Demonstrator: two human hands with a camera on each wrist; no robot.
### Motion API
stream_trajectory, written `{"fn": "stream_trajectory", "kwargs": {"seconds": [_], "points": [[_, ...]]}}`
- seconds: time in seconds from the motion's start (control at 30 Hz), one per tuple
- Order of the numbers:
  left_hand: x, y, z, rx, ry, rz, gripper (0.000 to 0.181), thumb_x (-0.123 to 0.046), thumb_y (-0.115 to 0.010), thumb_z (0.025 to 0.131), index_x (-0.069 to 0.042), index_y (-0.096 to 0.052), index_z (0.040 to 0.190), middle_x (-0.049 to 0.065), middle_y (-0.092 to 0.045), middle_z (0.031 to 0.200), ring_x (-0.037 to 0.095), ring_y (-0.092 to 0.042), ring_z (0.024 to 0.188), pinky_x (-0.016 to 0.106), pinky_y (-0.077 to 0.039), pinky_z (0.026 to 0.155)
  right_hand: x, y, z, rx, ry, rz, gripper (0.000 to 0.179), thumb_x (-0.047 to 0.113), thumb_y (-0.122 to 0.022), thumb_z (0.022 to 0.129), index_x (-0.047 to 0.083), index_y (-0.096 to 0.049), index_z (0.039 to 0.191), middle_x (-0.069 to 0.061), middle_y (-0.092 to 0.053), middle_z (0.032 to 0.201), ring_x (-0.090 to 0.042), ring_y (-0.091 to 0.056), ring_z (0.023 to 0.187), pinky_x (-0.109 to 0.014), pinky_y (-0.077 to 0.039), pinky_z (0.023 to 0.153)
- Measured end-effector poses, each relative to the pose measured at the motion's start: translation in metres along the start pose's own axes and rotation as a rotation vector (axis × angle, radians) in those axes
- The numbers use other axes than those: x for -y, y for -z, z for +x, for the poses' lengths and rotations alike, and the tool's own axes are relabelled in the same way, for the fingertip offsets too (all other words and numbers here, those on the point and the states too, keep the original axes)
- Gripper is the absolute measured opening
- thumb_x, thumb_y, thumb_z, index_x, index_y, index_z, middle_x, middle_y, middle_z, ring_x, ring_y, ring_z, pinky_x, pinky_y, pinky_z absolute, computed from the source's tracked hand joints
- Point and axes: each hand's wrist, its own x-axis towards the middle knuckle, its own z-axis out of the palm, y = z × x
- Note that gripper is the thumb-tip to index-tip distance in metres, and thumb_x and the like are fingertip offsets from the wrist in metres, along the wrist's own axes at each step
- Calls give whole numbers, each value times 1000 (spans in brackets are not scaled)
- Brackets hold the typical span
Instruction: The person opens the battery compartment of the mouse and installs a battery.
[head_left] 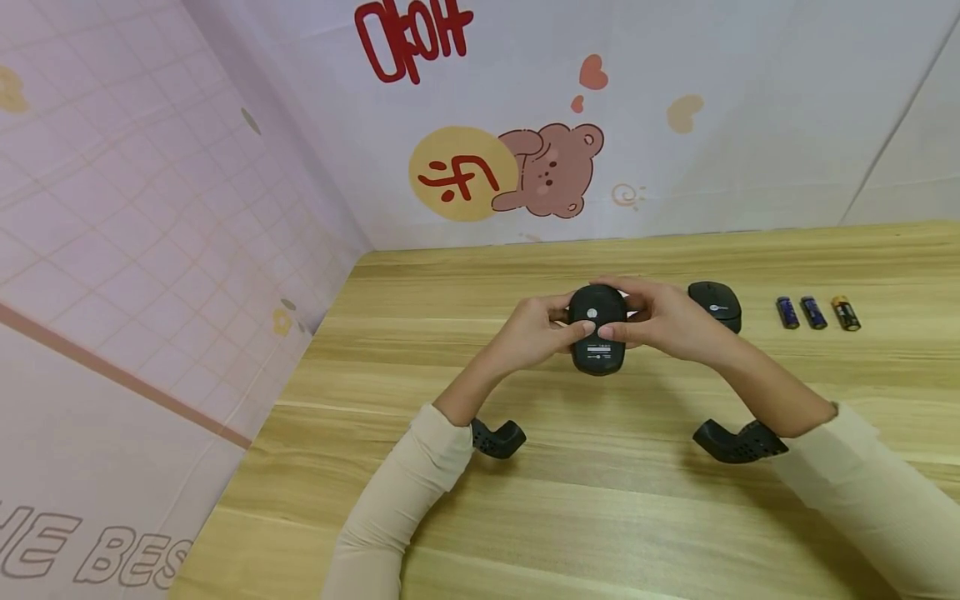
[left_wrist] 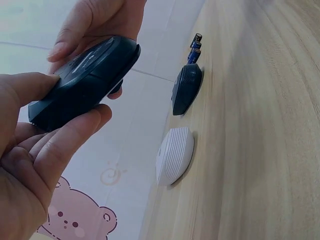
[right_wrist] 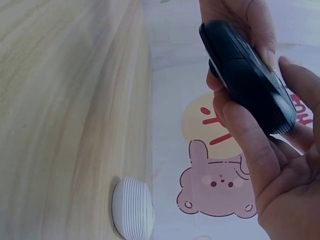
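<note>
A black computer mouse (head_left: 598,348) is held above the table with its underside turned up, showing a sensor spot and a printed label. My left hand (head_left: 537,335) grips its left side, thumb across the underside and fingers beneath. From the other side my right hand (head_left: 667,321) holds it the same way, and the two thumb tips nearly meet. In the left wrist view, the fingers wrap around the dark mouse body (left_wrist: 82,82). A second black mouse (head_left: 715,302) lies on the table just beyond my right wrist.
Two blue batteries (head_left: 813,312) and a black-and-gold battery (head_left: 847,313) lie in a row at the right. A white ribbed mouse (left_wrist: 175,156) rests on the table, hidden behind my hands in the head view. The wooden table (head_left: 570,517) meets a printed wall cloth (head_left: 750,167).
</note>
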Motion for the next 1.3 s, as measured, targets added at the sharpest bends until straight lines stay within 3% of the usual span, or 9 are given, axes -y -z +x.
{"fn": "stream_trajectory", "kwargs": {"seconds": [0.47, 1.17, 1.3], "points": [[-3, 1, 2, 8, 45, -3, 45, -14, -63, 89, -5, -51, 132, 11, -65, 100, 11, -66, 77, 26, -56, 63, 3, 3, 1, 24, -16, 31, 65, 16, -70, 84, 6, -38, 140, -19, -63, 100, -22, -65, 80, -32, -57, 64], [-1, 2, 0, 31, -2, -53, 42, -12, -63, 89, -1, -53, 128, 6, -65, 91, 13, -66, 77, 30, -57, 65, 2, 2, 2, 19, -42, 108, 63, 7, -68, 84, -4, -37, 138, -19, -63, 91, -22, -67, 72, -33, -57, 61], [-2, 2, -1, 35, -7, -59, 41, -11, -64, 89, 0, -54, 127, 6, -65, 91, 14, -66, 77, 31, -57, 65, 2, 2, 2, 12, -39, 119, 51, 9, -66, 86, -5, -47, 131, -19, -65, 90, -21, -67, 73, -33, -57, 60]]}}
